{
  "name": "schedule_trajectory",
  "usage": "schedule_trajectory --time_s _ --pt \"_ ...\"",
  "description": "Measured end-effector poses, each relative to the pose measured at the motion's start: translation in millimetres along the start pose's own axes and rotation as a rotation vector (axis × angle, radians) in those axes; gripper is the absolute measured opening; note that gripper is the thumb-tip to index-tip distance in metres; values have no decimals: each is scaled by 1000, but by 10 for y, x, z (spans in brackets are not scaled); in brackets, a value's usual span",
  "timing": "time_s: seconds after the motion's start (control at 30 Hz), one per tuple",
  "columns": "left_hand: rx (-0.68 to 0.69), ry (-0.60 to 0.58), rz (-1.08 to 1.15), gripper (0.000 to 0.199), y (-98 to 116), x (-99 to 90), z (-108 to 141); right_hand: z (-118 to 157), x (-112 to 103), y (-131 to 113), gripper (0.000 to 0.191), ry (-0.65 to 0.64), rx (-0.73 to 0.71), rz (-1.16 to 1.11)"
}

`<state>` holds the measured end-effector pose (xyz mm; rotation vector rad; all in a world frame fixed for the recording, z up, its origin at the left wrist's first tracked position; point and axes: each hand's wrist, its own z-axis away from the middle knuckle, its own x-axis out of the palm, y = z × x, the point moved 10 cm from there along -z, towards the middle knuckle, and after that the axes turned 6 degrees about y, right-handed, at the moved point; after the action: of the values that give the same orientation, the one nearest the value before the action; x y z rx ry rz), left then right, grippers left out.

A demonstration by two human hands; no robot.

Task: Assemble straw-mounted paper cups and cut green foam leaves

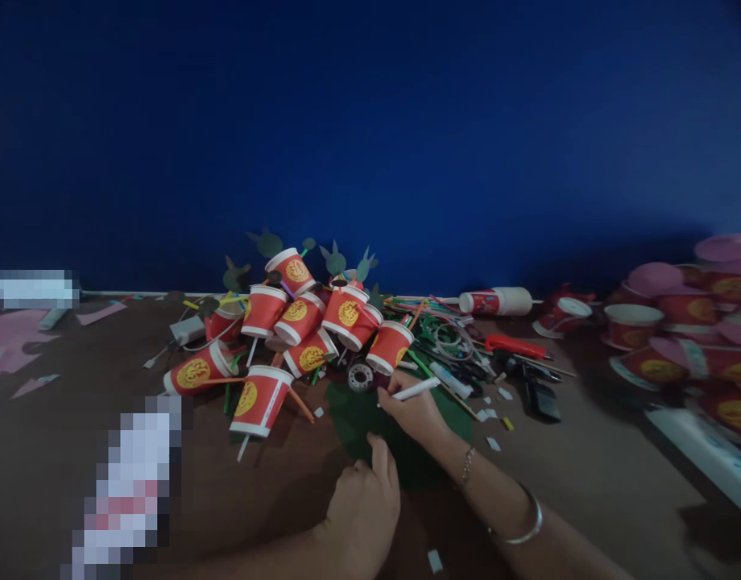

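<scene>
A dark green sheet of paper (400, 467) lies on the table in front of me. My right hand (416, 411) is closed around a white pen (416, 390), its lower end near the far part of the sheet. On the near left edge of the green paper, my left hand (364, 511) presses with one finger stretched out and the others partly curled; it holds nothing. Just beyond the sheet sits a roll of tape (349, 379). Behind it is a pile of red paper cups (265, 403) with straws and green paper cutouts attached.
To the right are a red-handled tool (515, 346), a black object (540, 400) and a white power strip (702, 455). More red cups with pink paper (654, 278) are stacked at far right. Pink paper (11, 342) lies far left. Small white scraps are scattered about.
</scene>
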<state>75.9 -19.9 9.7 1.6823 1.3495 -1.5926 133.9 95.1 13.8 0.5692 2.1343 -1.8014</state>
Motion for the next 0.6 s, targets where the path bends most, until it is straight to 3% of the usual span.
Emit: schedule_trajectory --time_s 0.6 --pt "4 -14 7 36 -4 6 1 3 20 -1 22 -16 -7 -4"
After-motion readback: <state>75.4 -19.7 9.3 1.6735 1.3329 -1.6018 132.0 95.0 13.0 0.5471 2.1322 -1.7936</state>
